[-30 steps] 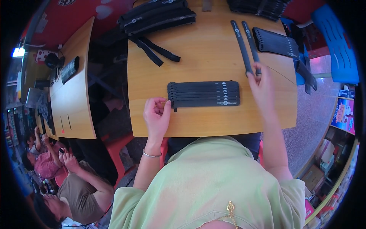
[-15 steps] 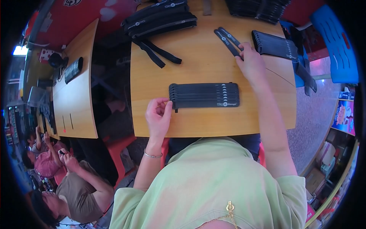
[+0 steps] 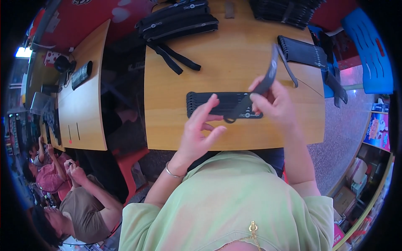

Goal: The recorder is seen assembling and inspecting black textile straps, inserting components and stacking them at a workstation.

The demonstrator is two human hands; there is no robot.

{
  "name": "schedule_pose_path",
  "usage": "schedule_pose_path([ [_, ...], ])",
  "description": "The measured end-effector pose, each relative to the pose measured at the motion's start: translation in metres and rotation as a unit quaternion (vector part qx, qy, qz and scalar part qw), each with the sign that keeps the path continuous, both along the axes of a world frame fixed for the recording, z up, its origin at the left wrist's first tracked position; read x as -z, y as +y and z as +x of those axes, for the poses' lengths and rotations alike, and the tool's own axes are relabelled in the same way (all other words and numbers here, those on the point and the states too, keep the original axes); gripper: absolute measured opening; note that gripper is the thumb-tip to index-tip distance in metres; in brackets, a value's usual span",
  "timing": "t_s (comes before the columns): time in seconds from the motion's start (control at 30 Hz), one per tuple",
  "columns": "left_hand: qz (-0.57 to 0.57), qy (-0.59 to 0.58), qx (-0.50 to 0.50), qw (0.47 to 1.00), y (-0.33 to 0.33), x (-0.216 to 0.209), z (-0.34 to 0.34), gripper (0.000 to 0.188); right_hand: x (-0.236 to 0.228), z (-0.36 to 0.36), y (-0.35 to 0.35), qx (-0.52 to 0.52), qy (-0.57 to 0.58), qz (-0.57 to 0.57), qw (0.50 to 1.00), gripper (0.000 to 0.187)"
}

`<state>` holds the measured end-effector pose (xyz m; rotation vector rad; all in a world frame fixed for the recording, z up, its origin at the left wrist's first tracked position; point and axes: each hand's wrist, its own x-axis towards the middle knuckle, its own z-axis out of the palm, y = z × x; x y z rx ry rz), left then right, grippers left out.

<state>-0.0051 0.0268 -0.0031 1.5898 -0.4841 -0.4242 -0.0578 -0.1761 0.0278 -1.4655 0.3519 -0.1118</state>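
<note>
My right hand (image 3: 274, 102) is closed around a pair of dark straps (image 3: 273, 69), which curve upward from the fingers; a looped end hangs down below. My left hand (image 3: 199, 131) is held up with its fingers spread and nothing in it, close to that looped end. Beneath both hands, an overlapped row of black straps (image 3: 201, 99) with pale printed marks lies flat on the wooden table (image 3: 171, 121). The hands and the held straps cover part of this row.
A thick pile of black straps (image 3: 180, 27) is at the far left, with two loose strips (image 3: 176, 58) beside it. Another bundle (image 3: 301, 50) lies at the right, and a larger one (image 3: 289, 12) at the back. A blue chair (image 3: 368, 54) stands beyond the table.
My right hand has picked up the two straps from the far right of the table and brought them nearer. My left hand has let go of the row's corner, rising rightward and opening.
</note>
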Motion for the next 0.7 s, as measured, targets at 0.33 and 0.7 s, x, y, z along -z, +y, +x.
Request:
schedule_pose_path([
  [0.33, 0.066, 0.097, 0.090, 0.989, 0.020, 0.018, 0.001, 0.014, 0.036, -0.026, 0.006, 0.040, -0.131, 0.158, 0.978, 0.006],
  [0.7, 0.098, 0.057, 0.045, 0.992, 0.069, 0.022, 0.018, 0.016, 0.030, -0.048, -0.009, 0.067, -0.111, 0.077, 0.989, 0.039],
])
